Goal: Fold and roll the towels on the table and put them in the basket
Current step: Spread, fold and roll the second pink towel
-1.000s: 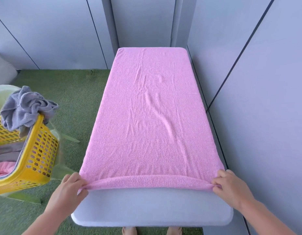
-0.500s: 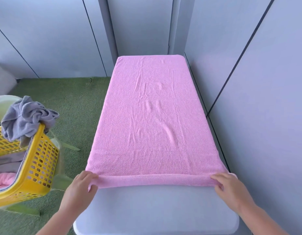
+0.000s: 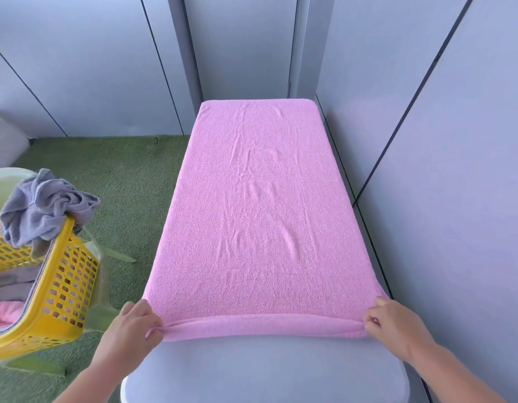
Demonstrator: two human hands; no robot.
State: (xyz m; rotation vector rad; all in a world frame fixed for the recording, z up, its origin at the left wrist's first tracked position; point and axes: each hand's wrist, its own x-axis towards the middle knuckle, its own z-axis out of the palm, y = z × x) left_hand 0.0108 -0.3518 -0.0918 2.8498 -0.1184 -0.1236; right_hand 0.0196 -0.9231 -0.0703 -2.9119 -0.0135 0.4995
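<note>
Pink towel [image 3: 260, 213] lies flat lengthwise on the table [image 3: 266, 370], covering it from far end to near the front, where bare tabletop shows. Left hand [image 3: 133, 330] and right hand [image 3: 394, 324] each pinch a near corner; the near edge is turned over into a thin first roll. Likely the rolling step, just started. Next move calls for both hands turning evenly toward the table's far end, or the roll skews. Towel sides run right to the table's long edges, so drift could spill cloth over. Wall [image 3: 455, 199] sits close along the table's right side; open floor on its left. Yellow basket [image 3: 63, 286] is off the table's near-left corner, grey towel [image 3: 45, 207] bunched on its rim.
</note>
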